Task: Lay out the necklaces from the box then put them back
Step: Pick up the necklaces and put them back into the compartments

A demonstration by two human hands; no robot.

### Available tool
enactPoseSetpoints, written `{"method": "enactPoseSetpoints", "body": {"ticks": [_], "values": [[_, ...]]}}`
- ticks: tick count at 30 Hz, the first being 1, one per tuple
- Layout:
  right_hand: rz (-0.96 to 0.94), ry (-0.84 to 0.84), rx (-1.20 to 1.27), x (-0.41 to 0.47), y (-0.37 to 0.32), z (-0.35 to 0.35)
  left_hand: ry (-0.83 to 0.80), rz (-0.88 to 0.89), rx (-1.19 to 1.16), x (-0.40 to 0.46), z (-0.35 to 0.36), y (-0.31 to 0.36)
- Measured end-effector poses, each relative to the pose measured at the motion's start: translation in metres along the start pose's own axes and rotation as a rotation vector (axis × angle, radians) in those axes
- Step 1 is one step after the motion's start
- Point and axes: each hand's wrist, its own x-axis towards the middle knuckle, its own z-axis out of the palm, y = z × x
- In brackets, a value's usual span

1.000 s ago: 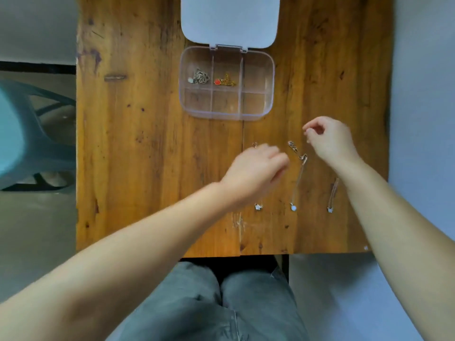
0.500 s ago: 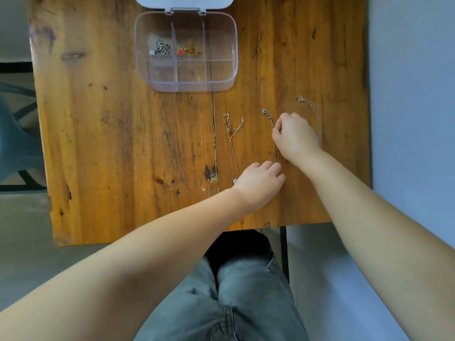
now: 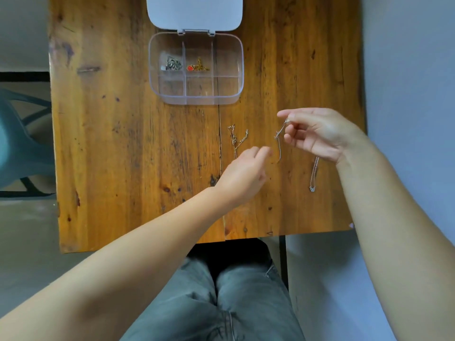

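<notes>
A: What is the worktop made of?

B: Orange-brown wooden planks, glossy, with dark knots, stains and a seam running down the middle. On it stands a clear plastic box with rounded corners and six compartments; its pale lid lies hinged open behind it.

A: Anything inside?

B: A bunched silver necklace sits in the far left compartment, and a gold chain with a red pendant in the far middle one. No writing can be read anywhere.

A: And the hands?

B: The right hand is raised, palm turned leftward, its fingers pinched on the top of a thin middle chain, which hangs in a loop. The left hand is blurred, its curled fingers near that loop's lower end; whether they grip it cannot be told.

A: Other necklaces?

B: A fine left chain lies beside the left hand, and a right chain with a small pendant lies straight under the right wrist.
</notes>
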Motion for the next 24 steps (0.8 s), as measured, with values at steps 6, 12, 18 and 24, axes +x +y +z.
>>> {"method": "enactPoseSetpoints", "body": {"ticks": [6,12,18,24], "values": [[-0.274,-0.300,0.085,-0.023,-0.056,0.029,0.336,-0.227,-0.355,-0.001,-0.082,-0.014],[-0.474,-0.362,0.026,-0.015,-0.092,0.085,0.509,-0.198,-0.371,0.008,-0.157,-0.042],[-0.490,-0.248,-0.122,0.021,-0.096,0.149,0.528,-0.256,-0.139,0.021,-0.187,-0.100],[-0.412,-0.236,-0.248,0.048,-0.081,0.175,0.331,-0.267,0.103,0.030,-0.177,-0.131]]}}
